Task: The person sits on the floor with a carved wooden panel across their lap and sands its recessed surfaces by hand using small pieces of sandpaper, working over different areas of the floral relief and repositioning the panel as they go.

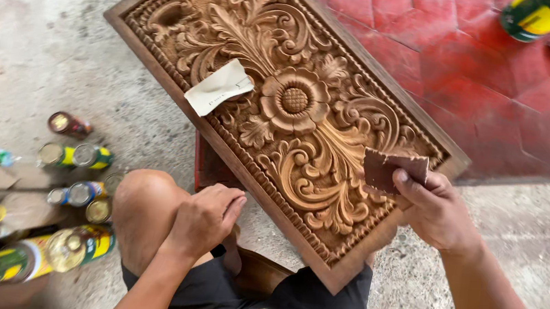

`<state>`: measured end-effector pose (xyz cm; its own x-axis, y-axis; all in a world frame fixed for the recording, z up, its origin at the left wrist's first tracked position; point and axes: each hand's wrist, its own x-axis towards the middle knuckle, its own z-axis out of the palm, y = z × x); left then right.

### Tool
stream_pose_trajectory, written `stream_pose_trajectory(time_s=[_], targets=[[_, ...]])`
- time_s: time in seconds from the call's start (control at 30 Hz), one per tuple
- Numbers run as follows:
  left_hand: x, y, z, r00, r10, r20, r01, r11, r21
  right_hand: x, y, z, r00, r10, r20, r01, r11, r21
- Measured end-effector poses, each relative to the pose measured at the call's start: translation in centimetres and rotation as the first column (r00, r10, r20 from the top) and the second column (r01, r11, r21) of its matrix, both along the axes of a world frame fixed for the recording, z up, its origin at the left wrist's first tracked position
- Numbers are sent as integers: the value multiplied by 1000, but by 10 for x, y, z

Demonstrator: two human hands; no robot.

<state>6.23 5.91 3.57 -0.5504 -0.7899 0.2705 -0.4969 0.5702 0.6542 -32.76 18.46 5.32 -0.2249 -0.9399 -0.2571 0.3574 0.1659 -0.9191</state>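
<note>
A long carved wooden panel (295, 101) with a flower and leaf scrolls rests tilted across my lap and a low stool. My right hand (435, 211) pinches a piece of dark brown sandpaper (391, 168) against the panel's lower right carving. My left hand (204, 219) is loosely closed and rests on my bare knee (143, 205), close to the panel's near edge, holding nothing that I can see. A folded piece of pale sandpaper (219, 86) lies on the carving left of the flower.
Several bottles and cans (74, 156) stand and lie on the concrete floor at the left. A larger yellow-green bottle (49, 256) lies lower left. Red paving (504, 84) fills the upper right, with a green and yellow can (532, 17) on it.
</note>
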Motion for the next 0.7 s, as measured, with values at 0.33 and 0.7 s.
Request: stream_pose_trajectory(time_s=[0.33, 0.7], targets=[[-27, -7, 2, 990, 126, 66, -134, 982, 133, 51, 18, -7, 672, 7, -740, 12, 1000, 21], [9, 15, 5, 990, 84, -111, -74, 994, 85, 131, 38, -9, -277, -9, -961, -195, 980, 47]])
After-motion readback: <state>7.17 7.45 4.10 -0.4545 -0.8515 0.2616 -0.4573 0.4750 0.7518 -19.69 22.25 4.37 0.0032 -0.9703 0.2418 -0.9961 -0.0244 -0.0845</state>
